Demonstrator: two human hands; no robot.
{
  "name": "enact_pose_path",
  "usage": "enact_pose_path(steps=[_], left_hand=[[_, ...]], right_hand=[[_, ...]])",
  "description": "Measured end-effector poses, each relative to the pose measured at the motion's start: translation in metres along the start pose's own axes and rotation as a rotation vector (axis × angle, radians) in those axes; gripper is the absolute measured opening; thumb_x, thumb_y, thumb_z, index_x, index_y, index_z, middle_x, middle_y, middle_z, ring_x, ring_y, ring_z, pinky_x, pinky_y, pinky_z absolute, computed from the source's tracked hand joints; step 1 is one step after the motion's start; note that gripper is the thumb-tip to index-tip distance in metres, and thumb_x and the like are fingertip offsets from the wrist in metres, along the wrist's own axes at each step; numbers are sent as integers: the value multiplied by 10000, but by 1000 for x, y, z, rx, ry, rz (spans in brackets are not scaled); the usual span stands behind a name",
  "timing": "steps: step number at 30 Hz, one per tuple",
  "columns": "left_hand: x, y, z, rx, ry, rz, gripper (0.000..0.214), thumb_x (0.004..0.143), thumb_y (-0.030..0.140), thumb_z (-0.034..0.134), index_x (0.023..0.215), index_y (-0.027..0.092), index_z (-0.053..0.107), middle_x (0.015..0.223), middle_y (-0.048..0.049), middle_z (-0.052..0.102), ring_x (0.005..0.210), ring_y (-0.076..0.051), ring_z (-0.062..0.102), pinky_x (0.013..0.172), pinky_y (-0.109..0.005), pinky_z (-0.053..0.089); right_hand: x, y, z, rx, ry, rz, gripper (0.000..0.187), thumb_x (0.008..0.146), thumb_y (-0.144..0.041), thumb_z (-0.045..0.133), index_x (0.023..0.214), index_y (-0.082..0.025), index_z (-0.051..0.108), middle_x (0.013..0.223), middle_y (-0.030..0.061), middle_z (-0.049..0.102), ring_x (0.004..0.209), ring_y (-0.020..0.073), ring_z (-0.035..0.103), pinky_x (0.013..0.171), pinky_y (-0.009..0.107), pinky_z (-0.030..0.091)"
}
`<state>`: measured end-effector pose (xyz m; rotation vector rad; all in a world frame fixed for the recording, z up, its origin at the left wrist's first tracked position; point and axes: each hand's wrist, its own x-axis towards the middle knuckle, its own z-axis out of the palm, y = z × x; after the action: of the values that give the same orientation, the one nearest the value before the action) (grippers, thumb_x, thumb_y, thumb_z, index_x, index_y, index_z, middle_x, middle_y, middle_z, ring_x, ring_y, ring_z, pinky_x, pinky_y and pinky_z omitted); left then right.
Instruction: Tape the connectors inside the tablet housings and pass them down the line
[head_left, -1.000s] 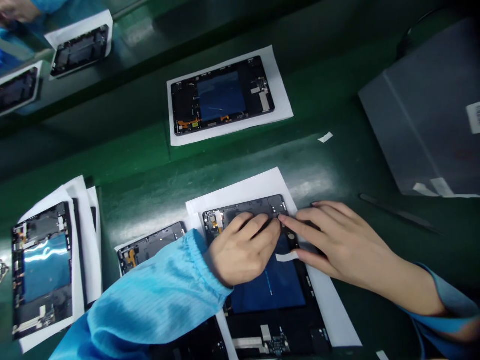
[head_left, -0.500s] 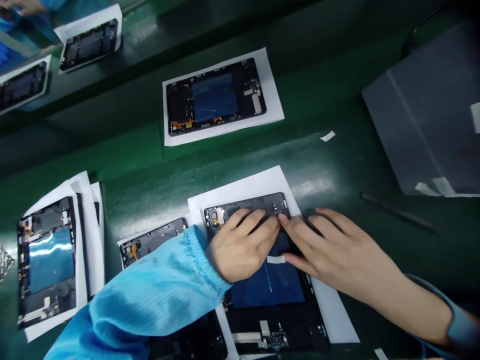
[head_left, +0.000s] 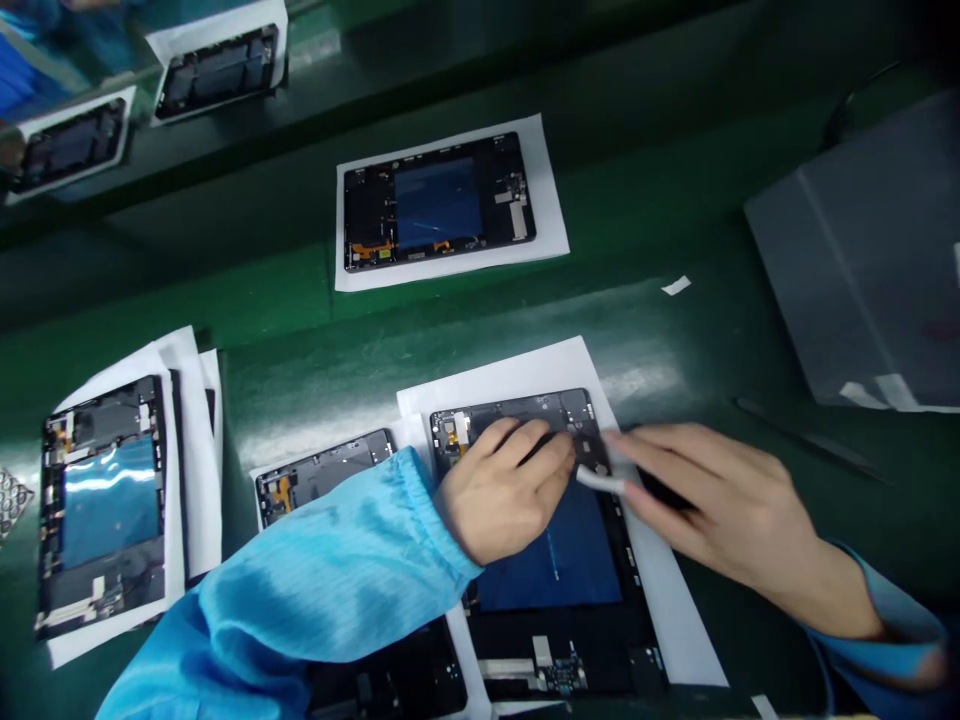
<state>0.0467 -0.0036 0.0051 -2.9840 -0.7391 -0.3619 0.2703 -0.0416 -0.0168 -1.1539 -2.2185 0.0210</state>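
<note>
— Right hand (head_left: 720,505) lifted off the tablet's far edge and shifted right since the last frame, white strip (head_left: 600,482) no longer on the blue panel but up at the fingertips (head_left: 645,450). Whole scene?

— Long green workbench (head_left: 637,240), opened tablets on white paper sheets. 1 far tablet (head_left: 439,200), 1 left tablet (head_left: 101,505) on a paper pile, 2 more tablets (head_left: 217,72) on a far ledge. Off to the right, a gray plastic-covered case (head_left: 862,260) and dark tweezers (head_left: 810,450).

— And the piece under the hands?

— Near tablet (head_left: 551,560), mid-bench on its own sheet (head_left: 675,600), a smaller tablet (head_left: 322,475) just left of it. Left hand (head_left: 502,490) across its far end, fingers (head_left: 532,440) spread and pressing, no clench. Right fingertips at the strip, but pinch or mere touch impossible to tell through the blur.

— Good handling?

— Left palm steady, strip clear of the blue panel, no drag across it.

— Room?

— Open green to the right, up to the tweezers. Tight on the left: blue sleeve (head_left: 300,570) and neighbouring tablet.
</note>
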Motion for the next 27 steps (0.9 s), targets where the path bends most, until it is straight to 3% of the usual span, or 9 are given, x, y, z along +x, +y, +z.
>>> enact_pose_path(steps=[2,5,11,17,20,23,27], left_hand=[[-1,1,2,9,-5,-2,231,969,153,513,1116,136,690,1212,-29,686,1128,-205,586,1002,-362,437],[-2,2,4,18,3,-3,233,970,153,510,1116,138,691,1198,-30,688,1125,-199,583,1003,-358,431],[1,2,2,45,46,-18,260,982,147,468,1106,139,697,1147,-37,700,1093,-185,592,973,-343,434],[1,8,8,25,35,-38,258,985,150,473,1131,126,684,1114,-37,702,1103,-190,585,1001,-344,421],[-5,3,9,2,-30,-38,271,993,183,472,1193,143,651,1223,-51,660,1168,-205,553,1042,-365,402],[-13,-22,-3,-33,-140,-199,300,984,273,507,1246,169,611,1323,-91,588,1212,-246,526,1036,-417,417],[-13,-64,-36,-3,-296,-534,306,929,320,585,1172,139,627,1175,-137,619,1085,-280,570,930,-437,481]], right_hand=[[-2,2,2,-84,42,52,316,872,-175,623,1187,-150,615,930,45,675,799,148,605,714,276,476],[-3,1,8,-235,-42,9,350,847,-150,664,1196,-148,627,933,29,680,759,130,598,679,274,456],[7,-12,11,-298,-82,-102,179,887,-110,602,1054,-87,660,775,16,631,642,124,509,623,289,411],[9,-26,4,-431,-214,-128,237,882,-17,501,1033,-54,680,722,33,571,658,151,489,633,310,388],[7,-32,1,-512,-261,-133,315,858,10,448,1048,-57,690,711,46,563,656,164,480,630,321,389],[-2,-32,1,-487,-283,-105,370,906,-111,445,1225,-47,622,766,61,586,689,199,480,658,366,395],[-12,-28,6,-386,-219,-54,409,954,-260,453,1304,-90,579,906,81,628,755,214,479,731,378,389]])
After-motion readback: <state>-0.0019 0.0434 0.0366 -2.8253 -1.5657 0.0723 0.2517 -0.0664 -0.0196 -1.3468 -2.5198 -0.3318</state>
